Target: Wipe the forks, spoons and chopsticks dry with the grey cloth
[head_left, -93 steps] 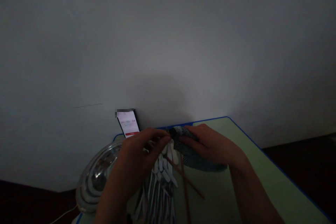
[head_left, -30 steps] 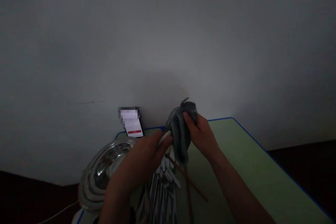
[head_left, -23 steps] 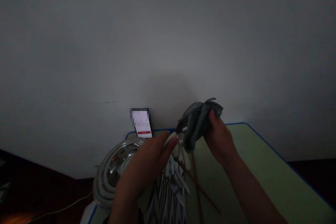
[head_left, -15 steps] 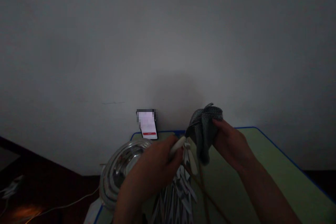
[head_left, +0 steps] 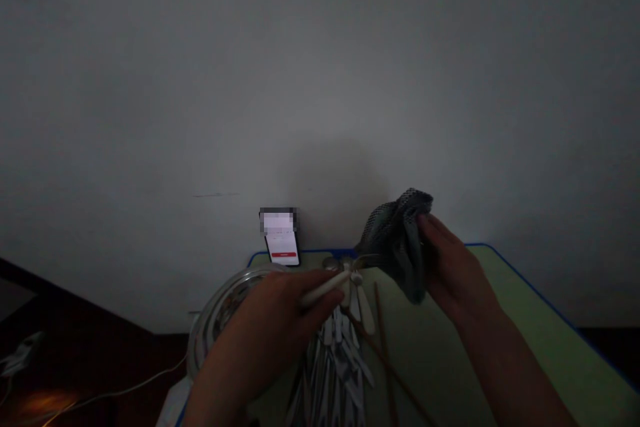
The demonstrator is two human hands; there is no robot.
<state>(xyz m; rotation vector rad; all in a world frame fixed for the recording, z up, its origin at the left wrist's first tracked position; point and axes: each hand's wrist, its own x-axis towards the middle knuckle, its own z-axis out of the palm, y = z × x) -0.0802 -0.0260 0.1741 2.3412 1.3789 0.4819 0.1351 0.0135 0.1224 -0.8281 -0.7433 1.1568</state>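
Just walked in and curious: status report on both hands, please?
Left hand: gripping a white-handled utensil, metal end toward the cloth. Right hand: holding that gray cloth. Below: cutlery and brown sticks on the table.

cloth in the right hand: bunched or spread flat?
Bunched. The grey cloth hangs in deep folds from the right hand, with its edges gathered together.

My left hand [head_left: 285,317] grips a white-handled metal utensil [head_left: 326,288], its far end at the grey mesh-patterned cloth [head_left: 403,243] in my right hand [head_left: 456,273]. Below lie silver metal cutlery [head_left: 345,372] and two thin brown sticks [head_left: 387,365], near a shiny round metal bowl [head_left: 207,315].
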